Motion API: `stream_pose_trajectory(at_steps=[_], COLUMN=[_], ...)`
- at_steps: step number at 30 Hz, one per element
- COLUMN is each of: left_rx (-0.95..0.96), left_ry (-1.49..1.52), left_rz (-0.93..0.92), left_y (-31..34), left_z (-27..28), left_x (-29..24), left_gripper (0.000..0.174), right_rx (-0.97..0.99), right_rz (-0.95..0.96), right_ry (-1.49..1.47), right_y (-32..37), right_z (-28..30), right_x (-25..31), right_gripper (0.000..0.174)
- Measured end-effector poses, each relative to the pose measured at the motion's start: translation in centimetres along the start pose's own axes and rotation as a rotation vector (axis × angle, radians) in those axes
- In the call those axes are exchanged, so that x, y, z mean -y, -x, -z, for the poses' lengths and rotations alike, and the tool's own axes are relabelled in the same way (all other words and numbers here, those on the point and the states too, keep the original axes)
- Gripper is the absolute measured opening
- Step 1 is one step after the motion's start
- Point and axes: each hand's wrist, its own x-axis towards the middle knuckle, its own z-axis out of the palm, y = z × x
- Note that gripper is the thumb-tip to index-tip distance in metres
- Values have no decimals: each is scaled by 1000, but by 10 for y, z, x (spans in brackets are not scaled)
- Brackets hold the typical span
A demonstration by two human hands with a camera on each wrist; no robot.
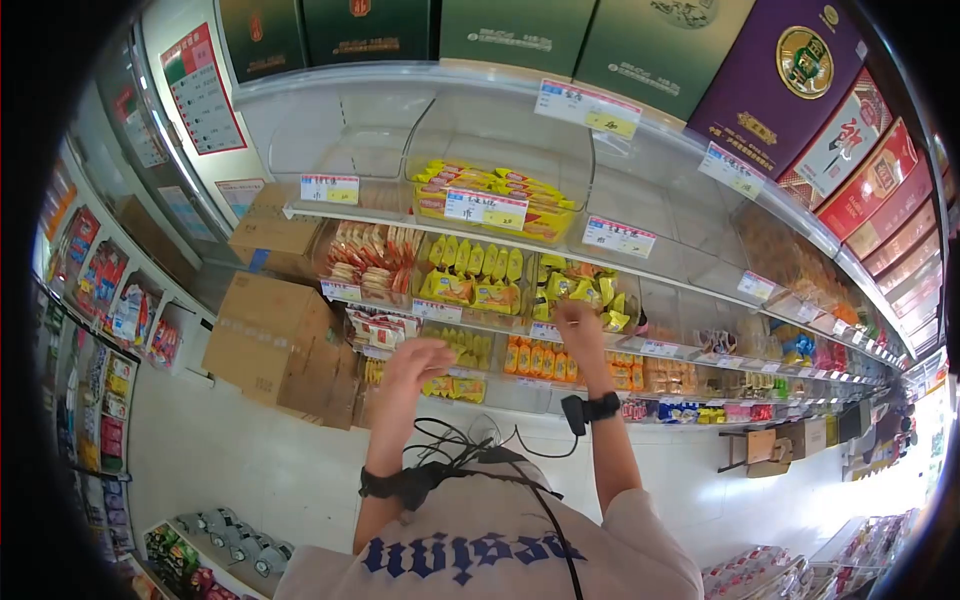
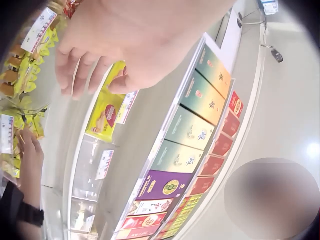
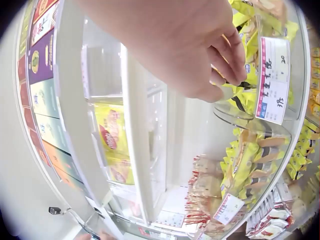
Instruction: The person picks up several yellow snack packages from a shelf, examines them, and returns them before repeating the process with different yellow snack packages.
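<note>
My right hand [image 1: 582, 325] reaches into a clear shelf bin of yellow snack packets [image 1: 562, 283]. In the right wrist view its fingers [image 3: 231, 62] bend in among the packets, right behind the bin's price tag [image 3: 273, 80]; I cannot tell whether they grip one. My left hand [image 1: 415, 365] hangs in front of the lower shelves, its fingers loosely bent and holding nothing. To the left of the right hand's bin, another bin holds upright yellow packets [image 1: 473, 260]. Next to that are packets with red edges [image 1: 370, 255].
A shelf above holds flat yellow packs [image 1: 500, 185] behind a clear guard. Green and purple gift boxes [image 1: 775, 70] line the top. Cardboard boxes [image 1: 265, 330] are stacked at the left. Orange packets [image 1: 545, 358] sit lower down. Black cables [image 1: 450, 440] hang near my chest.
</note>
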Motion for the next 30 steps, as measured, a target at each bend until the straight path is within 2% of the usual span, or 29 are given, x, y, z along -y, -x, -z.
stream_pose_trajectory(at_steps=[2, 5, 8, 11, 14, 17, 19, 20, 23, 25, 28, 30], left_rx=[85, 142, 172, 176, 194, 238, 252, 273, 290, 273, 220, 190], left_ry=[-49, -83, -115, -109, -63, 81, 184, 233, 296, 229, -53, 44], left_rz=[21, 51, 111, 173, 221, 315, 384, 374, 316, 229, 287, 286], left_y=[-14, -26, -39, -48, -60, -61, -59, -59, -62, -67, -72, -73], left_z=[-14, -32, -41, -49, -53, -53, -61, -66, -80, -87, -77, -77], left_x=[11, 22, 40, 53, 58, 63, 58, 58, 56, 55, 61, 64], left_gripper=[27, 29, 31, 31, 32, 36, 40, 40, 40, 38, 33, 28], right_rx=[-22, 72, 79, 29, 2, 22, 14, 14, 117, 147, 119, 73], right_rz=[-3, -111, -133, -74, -22, 136, 345, 447, 551, 555, 479, 429], right_ry=[57, 80, 138, 98, 37, -103, -49, -24, -21, -41, -95, -141], right_y=[-12, -17, -21, -25, -21, -1, 18, 27, 43, 50, 60, 63], right_z=[-25, -31, -37, -44, -17, 29, 46, 51, 60, 58, 49, 43], right_x=[-15, -6, -17, -37, -10, 38, 49, 55, 74, 82, 86, 86], right_gripper=[28, 28, 30, 27, 17, 12, 14, 15, 17, 17, 17, 18])
